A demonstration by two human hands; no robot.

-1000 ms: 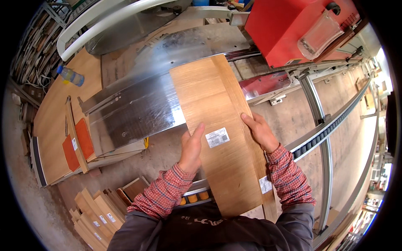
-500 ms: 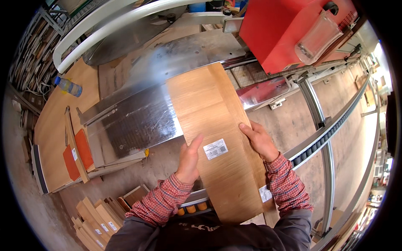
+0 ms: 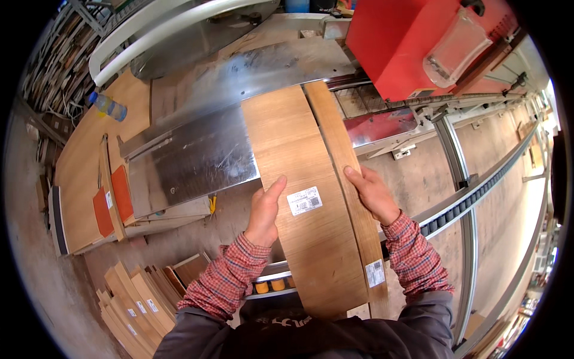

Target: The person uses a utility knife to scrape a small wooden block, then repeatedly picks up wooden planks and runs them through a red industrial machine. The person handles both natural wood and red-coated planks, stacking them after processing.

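Note:
A wide wooden board (image 3: 314,251) with a white label reaches from my body to the metal machine table (image 3: 197,161), its far end lying over the metal. Along its right side runs a narrow wooden board (image 3: 353,209), also labelled near its close end, with a thin dark gap between the two. My left hand (image 3: 265,210) is closed on the wide board's left edge, thumb on top and fingers mostly hidden below. On the narrow board's right edge my right hand (image 3: 372,194) is closed, its thumb on the upper face.
Beyond the table's far right stands a red machine housing (image 3: 394,48). A white tubular bar (image 3: 173,27) arches at the far left. A bottle (image 3: 109,106) and orange pieces (image 3: 121,191) lie on a side table. Wooden offcuts (image 3: 134,299) lean at lower left; a roller rail (image 3: 472,197) crosses on the right.
A gap has opened between the boards, and the narrow one now lies with its face up beside the wide one. My left hand has closed on the wide board's edge.

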